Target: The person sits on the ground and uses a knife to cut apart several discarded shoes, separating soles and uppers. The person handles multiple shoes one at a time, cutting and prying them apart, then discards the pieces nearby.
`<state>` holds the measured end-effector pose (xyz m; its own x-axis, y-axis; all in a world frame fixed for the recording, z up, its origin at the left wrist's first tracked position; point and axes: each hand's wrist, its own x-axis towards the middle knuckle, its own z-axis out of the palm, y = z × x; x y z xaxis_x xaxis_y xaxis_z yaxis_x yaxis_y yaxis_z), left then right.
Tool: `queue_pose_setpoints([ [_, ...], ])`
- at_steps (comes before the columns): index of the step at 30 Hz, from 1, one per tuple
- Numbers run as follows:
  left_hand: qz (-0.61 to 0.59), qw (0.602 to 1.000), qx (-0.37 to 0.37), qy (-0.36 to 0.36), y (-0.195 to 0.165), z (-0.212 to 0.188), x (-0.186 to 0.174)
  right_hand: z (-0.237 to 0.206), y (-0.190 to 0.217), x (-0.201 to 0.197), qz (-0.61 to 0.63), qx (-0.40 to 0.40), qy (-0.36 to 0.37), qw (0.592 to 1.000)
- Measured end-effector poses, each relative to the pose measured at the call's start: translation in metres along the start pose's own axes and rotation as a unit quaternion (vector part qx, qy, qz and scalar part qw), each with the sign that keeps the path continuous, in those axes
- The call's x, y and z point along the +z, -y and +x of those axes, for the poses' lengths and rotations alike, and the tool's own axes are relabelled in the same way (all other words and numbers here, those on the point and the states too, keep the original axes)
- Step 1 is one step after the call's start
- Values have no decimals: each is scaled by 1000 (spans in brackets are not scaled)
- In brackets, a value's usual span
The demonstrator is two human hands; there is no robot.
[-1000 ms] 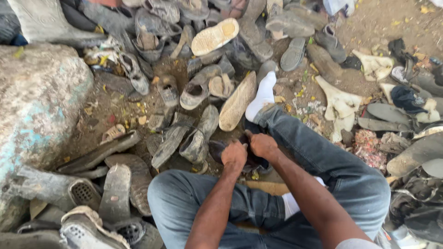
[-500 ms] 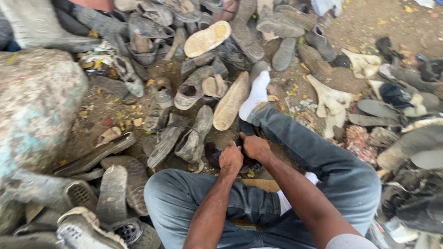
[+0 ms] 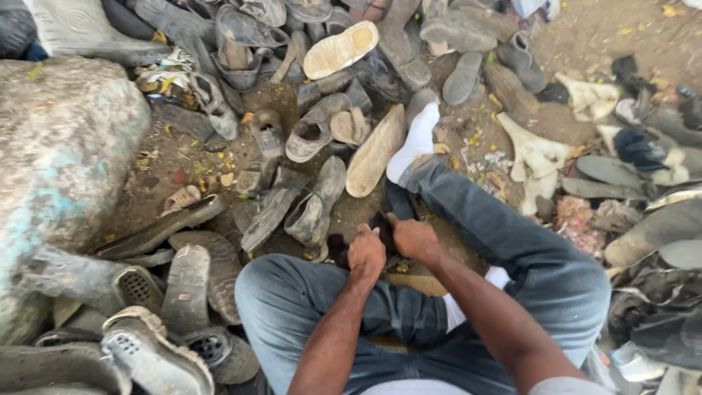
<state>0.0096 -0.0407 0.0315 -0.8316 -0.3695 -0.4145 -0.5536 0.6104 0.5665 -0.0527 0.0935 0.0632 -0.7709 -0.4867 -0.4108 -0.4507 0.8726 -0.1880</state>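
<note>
I sit on the ground in blue jeans (image 3: 512, 241), one leg stretched out with a white sock (image 3: 415, 143) on the foot. My left hand (image 3: 365, 252) and my right hand (image 3: 414, 238) meet low in front of me, both closed on a dark, worn shoe (image 3: 380, 225) between my legs. Most of that shoe is hidden by my fingers. Just ahead of my hands lie a muddy grey shoe (image 3: 314, 205) and a tan sole (image 3: 374, 152) turned bottom up.
Worn, muddy shoes and soles cover the dirt all around, piled thickest at the top (image 3: 340, 50) and lower left (image 3: 157, 351). A large pale rock (image 3: 58, 161) stands at the left. Rags and dark scraps (image 3: 643, 153) lie at the right.
My hands stay on the dark shoe and have shifted only slightly. The view has drifted a little to the right.
</note>
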Motion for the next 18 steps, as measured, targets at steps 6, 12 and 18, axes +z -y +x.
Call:
queue_pose_setpoints([
  [6,11,1000,23,16,2,-21,-9,-79,-12,-15,-35,23,110,993],
  [12,7,998,48,-46,10,-39,-15,-77,9,-33,-24,18,104,994],
  [18,-11,997,28,-68,12,-41,-23,-72,-35,-56,54,51,83,994],
])
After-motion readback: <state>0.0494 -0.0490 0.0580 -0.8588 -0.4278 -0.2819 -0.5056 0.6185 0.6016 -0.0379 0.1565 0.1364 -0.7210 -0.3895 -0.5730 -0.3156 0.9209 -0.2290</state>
